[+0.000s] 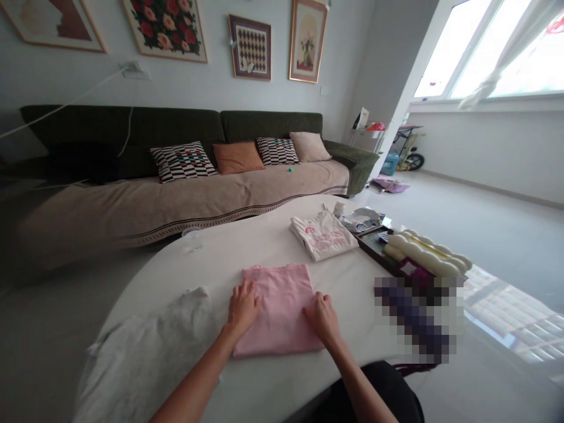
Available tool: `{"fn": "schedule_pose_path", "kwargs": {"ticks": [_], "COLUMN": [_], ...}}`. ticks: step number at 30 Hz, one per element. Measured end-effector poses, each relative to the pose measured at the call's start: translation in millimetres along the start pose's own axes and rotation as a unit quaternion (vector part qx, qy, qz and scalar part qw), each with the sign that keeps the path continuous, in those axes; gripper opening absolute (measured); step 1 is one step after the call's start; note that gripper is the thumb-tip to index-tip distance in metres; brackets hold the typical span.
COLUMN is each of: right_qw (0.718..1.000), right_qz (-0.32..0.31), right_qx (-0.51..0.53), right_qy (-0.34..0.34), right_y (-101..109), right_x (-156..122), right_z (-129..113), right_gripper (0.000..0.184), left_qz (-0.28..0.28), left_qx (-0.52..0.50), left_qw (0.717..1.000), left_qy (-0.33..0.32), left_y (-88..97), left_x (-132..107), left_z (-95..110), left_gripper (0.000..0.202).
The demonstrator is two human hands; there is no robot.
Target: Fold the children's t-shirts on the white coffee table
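A folded pink garment [282,311] lies flat on the white table in front of me, in a neat near-rectangle. My left hand [244,306] is at its left edge, with bent fingers on the cloth and the thumb pointing inward. At the opposite edge, my right hand [322,319] has its fingers curled and its thumb on the fabric. Both hands appear to grip the sides of the garment. Left of my left forearm, a crumpled whitish-grey cloth [154,346] spreads over the table. Beyond the pink garment lies a folded white printed shirt [325,235].
The rounded white table [229,247] carries a clear plastic cup [192,239], a silvery package [362,219] and a dark tray [374,252] with a cream, bumpy item [427,252]. Behind stands a green sofa [273,126] with cushions. A pixelated patch hides part of the right side.
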State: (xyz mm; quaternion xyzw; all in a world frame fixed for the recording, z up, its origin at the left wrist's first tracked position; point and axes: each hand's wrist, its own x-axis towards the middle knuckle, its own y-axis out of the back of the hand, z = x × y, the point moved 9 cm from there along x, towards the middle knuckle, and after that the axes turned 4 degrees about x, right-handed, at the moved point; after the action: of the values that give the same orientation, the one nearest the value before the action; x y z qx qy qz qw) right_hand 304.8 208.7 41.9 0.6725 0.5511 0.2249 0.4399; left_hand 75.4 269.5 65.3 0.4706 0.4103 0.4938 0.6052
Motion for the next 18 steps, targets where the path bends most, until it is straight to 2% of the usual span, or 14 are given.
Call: {"fn": "schedule_pose_path", "kwargs": {"ticks": [3, 6, 9, 11, 13, 14, 16, 18], "right_qw": [0.997, 0.988, 0.977, 0.976, 0.978, 0.980, 0.980, 0.975], "right_qz": [-0.048, -0.116, -0.155, -0.156, -0.131, -0.111, -0.064, -0.031], "right_qx": [0.048, 0.105, 0.141, 0.146, 0.141, 0.136, 0.121, 0.103], "right_qy": [-0.038, -0.015, 0.023, 0.048, 0.077, 0.096, 0.142, 0.197], "right_y": [-2, 1, 16, 34, 58, 71, 94, 103], "right_x": [9, 9, 6, 6, 10, 11, 8, -5], "right_z": [-3, -15, -33, -51, -80, -99, -145, -194], "right_gripper": [0.030, 0.031, 0.031, 0.031, 0.031, 0.031, 0.031, 0.031], "left_qz": [0.002, -0.021, -0.032, -0.035, -0.045, -0.055, -0.070, -0.074], "left_qx": [-0.092, -0.240, -0.326, -0.399, -0.478, -0.526, -0.625, -0.705], "left_qw": [0.996, 0.970, 0.945, 0.916, 0.877, 0.849, 0.777, 0.706], "left_qy": [-0.001, -0.013, 0.003, 0.008, -0.001, -0.006, -0.008, -0.003], "left_y": [-4.1, -15.9, -23.2, -21.7, -15.9, -12.6, -6.8, -5.6], "left_x": [-9, -25, -34, -33, -28, -26, -23, -26], "left_z": [19, 35, 41, 45, 54, 60, 73, 84], "left_gripper": [0.050, 0.052, 0.056, 0.059, 0.057, 0.056, 0.063, 0.066]}}
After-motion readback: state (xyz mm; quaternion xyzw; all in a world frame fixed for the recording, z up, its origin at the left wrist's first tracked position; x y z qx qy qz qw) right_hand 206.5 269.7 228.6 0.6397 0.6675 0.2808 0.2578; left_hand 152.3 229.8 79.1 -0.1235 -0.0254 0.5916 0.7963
